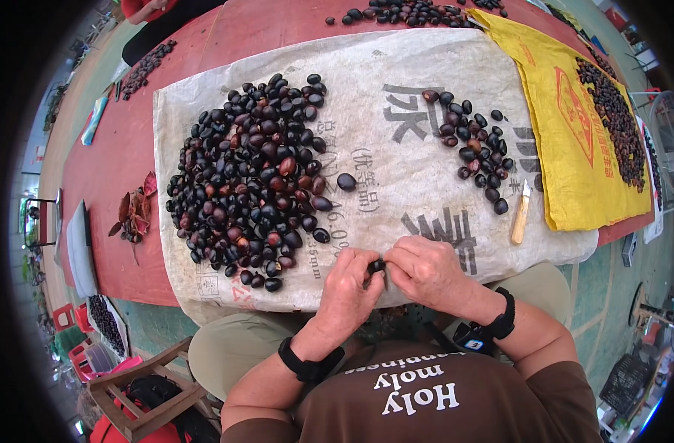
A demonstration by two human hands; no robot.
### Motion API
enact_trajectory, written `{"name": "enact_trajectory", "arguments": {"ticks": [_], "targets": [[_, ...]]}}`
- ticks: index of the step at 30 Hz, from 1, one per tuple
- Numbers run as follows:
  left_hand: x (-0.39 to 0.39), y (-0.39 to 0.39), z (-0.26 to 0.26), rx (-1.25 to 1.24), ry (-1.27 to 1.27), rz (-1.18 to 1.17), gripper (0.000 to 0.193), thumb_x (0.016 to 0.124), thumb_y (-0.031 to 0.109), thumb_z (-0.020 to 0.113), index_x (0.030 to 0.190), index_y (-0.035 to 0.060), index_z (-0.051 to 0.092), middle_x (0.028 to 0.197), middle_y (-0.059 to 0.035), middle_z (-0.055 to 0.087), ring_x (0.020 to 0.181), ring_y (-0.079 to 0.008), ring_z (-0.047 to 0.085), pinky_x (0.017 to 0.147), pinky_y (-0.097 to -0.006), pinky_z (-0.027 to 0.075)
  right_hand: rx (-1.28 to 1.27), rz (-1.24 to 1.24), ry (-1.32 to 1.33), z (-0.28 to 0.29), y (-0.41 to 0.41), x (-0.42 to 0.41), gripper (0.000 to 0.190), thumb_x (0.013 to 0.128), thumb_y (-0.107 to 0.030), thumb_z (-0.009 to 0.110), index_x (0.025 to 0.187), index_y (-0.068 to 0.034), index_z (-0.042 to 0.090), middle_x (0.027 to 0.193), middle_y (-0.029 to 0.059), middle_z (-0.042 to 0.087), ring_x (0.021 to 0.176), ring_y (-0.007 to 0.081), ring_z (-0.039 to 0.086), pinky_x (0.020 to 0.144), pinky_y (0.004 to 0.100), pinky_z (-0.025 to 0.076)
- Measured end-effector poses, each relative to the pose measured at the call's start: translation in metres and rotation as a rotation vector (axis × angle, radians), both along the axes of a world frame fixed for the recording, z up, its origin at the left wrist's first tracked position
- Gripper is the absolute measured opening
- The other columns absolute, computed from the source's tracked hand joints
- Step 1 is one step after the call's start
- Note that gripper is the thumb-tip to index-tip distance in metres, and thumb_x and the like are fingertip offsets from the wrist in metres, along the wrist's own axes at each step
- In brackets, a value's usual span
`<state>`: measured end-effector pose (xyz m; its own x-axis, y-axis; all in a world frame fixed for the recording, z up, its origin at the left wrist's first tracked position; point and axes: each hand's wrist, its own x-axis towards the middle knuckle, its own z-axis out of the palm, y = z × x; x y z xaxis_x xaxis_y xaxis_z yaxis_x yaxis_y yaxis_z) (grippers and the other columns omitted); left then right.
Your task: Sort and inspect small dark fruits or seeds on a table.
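Note:
Between the thumb and fingers of my left hand [349, 285] is a small black oval seed [376, 266]. My right hand [434, 272] meets it from the other side, fingertips pinched close against its right end; what those fingers grip is hidden. Both hands are over the near edge of a white woven sack [364, 77] spread on the table. To the left lies a large heap of glossy black and dark-red seeds [253, 177]. A smaller scatter of the same seeds [478, 144] is at the right, with a wooden-handled knife [519, 219] beside it.
A yellow woven sack [547, 111] with small brown pieces [619, 127] covers the table's right end. Dried reddish husks [137, 210] lie on the red table [109, 166] at left. More seeds [414, 12] sit at the far edge. Another person's arm [145, 11] shows at top left.

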<state>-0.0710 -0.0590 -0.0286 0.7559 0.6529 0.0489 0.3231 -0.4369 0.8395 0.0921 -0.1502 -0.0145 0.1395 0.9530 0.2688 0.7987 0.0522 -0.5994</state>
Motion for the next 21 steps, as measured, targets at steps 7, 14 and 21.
{"name": "enact_trajectory", "arguments": {"ticks": [7,14,21], "targets": [[-0.0004,0.0005,0.0033,-0.022,0.029,-0.021,0.027,0.081,-0.004,0.072,0.107,-0.0001,0.066,0.098,-0.0145,0.062,0.075,-0.0272,0.066,0.067,-0.0373,0.056,-0.011,0.009,-0.014,0.0026,0.0016,-0.0006,0.009,0.079,-0.010,0.071,0.080,-0.007,0.062,0.077,0.0053,0.057,0.072,0.0238,0.063,0.058,0.0368,0.053],[-0.0014,0.0023,0.0045,-0.037,0.008,-0.036,0.027,0.081,-0.005,0.073,0.107,-0.0002,0.066,0.097,-0.0134,0.061,0.070,-0.0239,0.065,0.065,-0.0356,0.055,-0.103,0.036,-0.084,0.0096,-0.0016,0.0019,0.011,0.077,-0.006,0.071,0.087,-0.005,0.068,0.081,0.0072,0.062,0.073,0.0264,0.065,0.059,0.0384,0.054],[-0.0023,-0.0004,-0.0012,0.041,-0.024,-0.032,0.028,0.080,-0.005,0.073,0.106,0.0002,0.065,0.096,-0.0138,0.061,0.075,-0.0266,0.064,0.064,-0.0367,0.054,-0.076,-0.067,0.031,0.0026,0.0001,0.0003,0.004,0.079,-0.005,0.069,0.083,-0.005,0.068,0.075,0.0089,0.063,0.069,0.0288,0.067,0.059,0.0401,0.055]]}}
